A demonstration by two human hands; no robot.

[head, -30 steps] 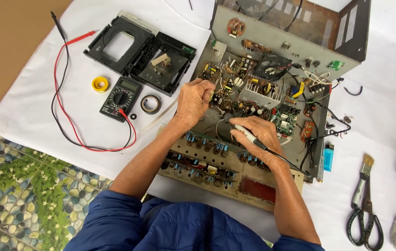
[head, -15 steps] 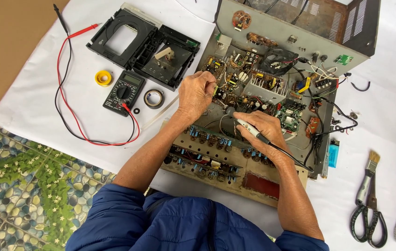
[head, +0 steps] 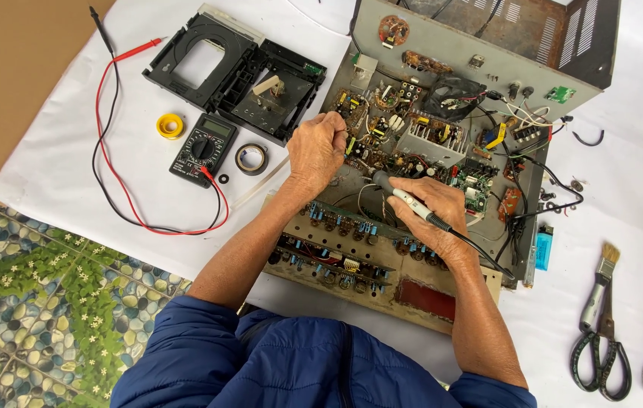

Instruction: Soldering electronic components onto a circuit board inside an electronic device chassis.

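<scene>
While the right hand (head: 431, 208) grips a soldering iron (head: 404, 200) over the open amplifier chassis (head: 427, 151), the left hand (head: 318, 151) is closed, pinching something small above its boards. Left of the chassis lie a tape roll (head: 251, 159) and multimeter (head: 203, 149).

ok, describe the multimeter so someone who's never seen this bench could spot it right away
Start at the big open amplifier chassis on the white sheet, then look left of the person's left hand. There lies the multimeter, a flat black box with a round dial, just below the black plastic tray frame. Red and black test leads loop from it, unlike the yellow tape roll and dark tape roll flanking it.
</scene>
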